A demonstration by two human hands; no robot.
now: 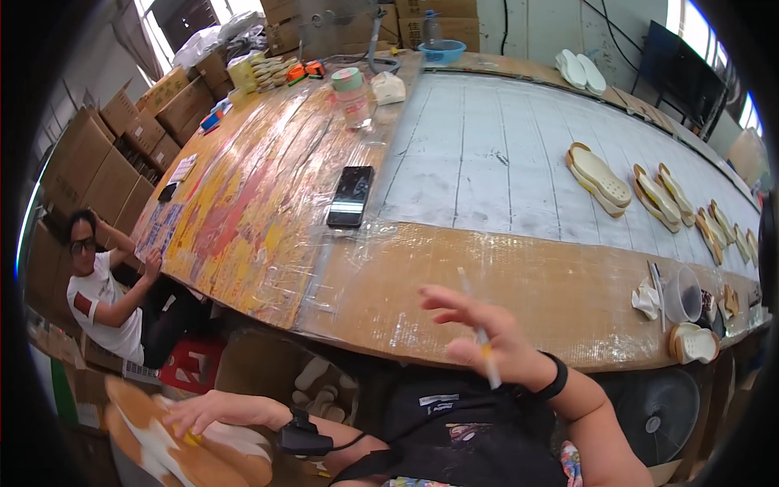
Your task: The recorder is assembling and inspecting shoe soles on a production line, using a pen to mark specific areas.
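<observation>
While the right hand (pixel 491 341) pinches a slim white pen-like stick (pixel 493 375) between thumb and fingers, other fingers spread, the left hand (pixel 207 412) lies over tan-and-white shoe soles (pixel 174 458) at lower left, beyond the near edge of the desk (pixel 389 296). Left fingers curl on the upper side of the soles; thumb and underside are hidden, so cannot tell if that grip is pinching or just resting.

Key relation: soles lie directly under the left hand, clearly the nearer one; from the right grip they are left and toward the body, well apart, with the stick not touching them. Long axis of the soles slants from upper left, pointing away from the person, down to lower right, back toward the body. Toe or heel end, cannot tell. Stick runs steeper: far end over the desk and slightly left, near end toward the dark apron (pixel 454 422).
</observation>
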